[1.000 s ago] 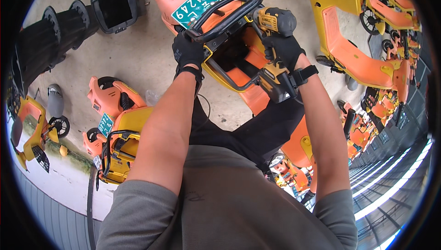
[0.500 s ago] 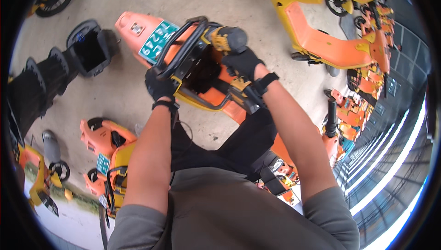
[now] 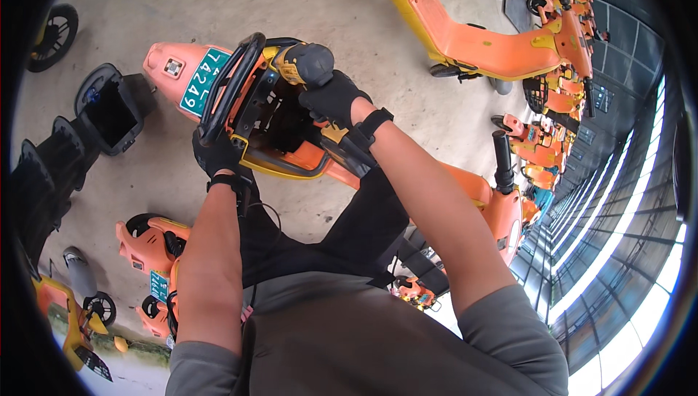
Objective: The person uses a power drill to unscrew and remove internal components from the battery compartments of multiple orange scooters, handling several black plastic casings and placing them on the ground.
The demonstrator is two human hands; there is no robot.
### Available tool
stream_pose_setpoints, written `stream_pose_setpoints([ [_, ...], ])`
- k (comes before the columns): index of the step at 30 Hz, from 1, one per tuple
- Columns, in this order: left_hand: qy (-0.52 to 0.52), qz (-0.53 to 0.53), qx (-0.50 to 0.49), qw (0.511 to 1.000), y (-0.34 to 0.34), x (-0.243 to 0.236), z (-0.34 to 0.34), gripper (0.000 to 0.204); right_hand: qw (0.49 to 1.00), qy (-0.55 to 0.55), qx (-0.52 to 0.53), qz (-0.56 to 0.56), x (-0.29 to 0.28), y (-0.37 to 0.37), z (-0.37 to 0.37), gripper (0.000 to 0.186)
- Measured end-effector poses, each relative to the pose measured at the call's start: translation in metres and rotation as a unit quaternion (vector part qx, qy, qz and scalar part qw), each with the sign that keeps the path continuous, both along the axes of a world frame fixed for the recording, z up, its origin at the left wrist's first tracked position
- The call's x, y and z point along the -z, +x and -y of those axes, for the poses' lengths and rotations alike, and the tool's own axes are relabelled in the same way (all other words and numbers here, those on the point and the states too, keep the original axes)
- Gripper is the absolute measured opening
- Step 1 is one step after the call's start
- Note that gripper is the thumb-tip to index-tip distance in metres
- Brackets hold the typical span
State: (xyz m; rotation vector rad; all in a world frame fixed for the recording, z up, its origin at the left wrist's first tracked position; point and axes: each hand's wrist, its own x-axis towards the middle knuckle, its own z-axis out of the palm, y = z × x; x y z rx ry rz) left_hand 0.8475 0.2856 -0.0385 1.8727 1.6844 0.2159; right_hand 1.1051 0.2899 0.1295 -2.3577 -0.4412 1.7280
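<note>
My gloved left hand (image 3: 217, 150) is closed around the lower end of the black tubular bar (image 3: 217, 109) at the front of an orange-and-yellow scooter (image 3: 167, 80), below its green plate (image 3: 203, 87). My gloved right hand (image 3: 336, 96) grips a yellow-and-black power drill (image 3: 297, 65), held against the scooter's frame at the right end of the bar. The drill's tip is hidden. Behind the bar is a dark opening (image 3: 280, 116) with metal brackets, and an orange panel (image 3: 305, 156) shows under it. My dark-clad legs straddle the scooter's body.
Stacked black baskets (image 3: 62, 160) lie on the concrete floor (image 3: 167, 3) at left. More orange-and-yellow scooters stand at upper right (image 3: 480, 47) and lower left (image 3: 145, 243), with a long row (image 3: 545, 152) reaching back at right. A wheel (image 3: 54, 38) shows at far left.
The scooter front, both my hands and the drill have moved left in the picture, and the surrounding scene has shifted with a turn of my head. Both hands keep their holds.
</note>
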Motion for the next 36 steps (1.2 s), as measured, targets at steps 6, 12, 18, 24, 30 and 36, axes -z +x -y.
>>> stream_pose_setpoints([
  [6, -0.083, -0.082, 0.052, 0.992, -0.016, 0.027, 0.002, 0.061, 1.000, -0.011, -0.021, 0.001, -0.007, -0.004, -0.004, 0.020],
  [12, -0.073, 0.054, -0.115, 0.989, 0.009, -0.009, -0.005, 0.016, 1.000, -0.010, -0.021, -0.003, -0.002, 0.000, -0.001, 0.020],
  [18, -0.065, 0.072, -0.121, 0.988, 0.004, -0.004, -0.002, 0.013, 0.999, -0.027, -0.044, -0.002, -0.009, -0.002, -0.006, 0.020],
  [24, -0.101, 0.085, -0.181, 0.975, 0.016, -0.024, -0.009, 0.021, 0.999, -0.019, -0.040, -0.005, -0.008, 0.002, -0.004, 0.021],
  [30, -0.143, 0.140, -0.249, 0.948, 0.022, -0.045, -0.014, 0.025, 0.999, -0.013, -0.052, -0.002, -0.002, 0.002, -0.002, 0.021],
  [36, -0.149, 0.162, -0.243, 0.945, 0.018, -0.039, -0.012, 0.023, 1.000, -0.007, -0.030, -0.002, 0.008, 0.004, 0.004, 0.021],
])
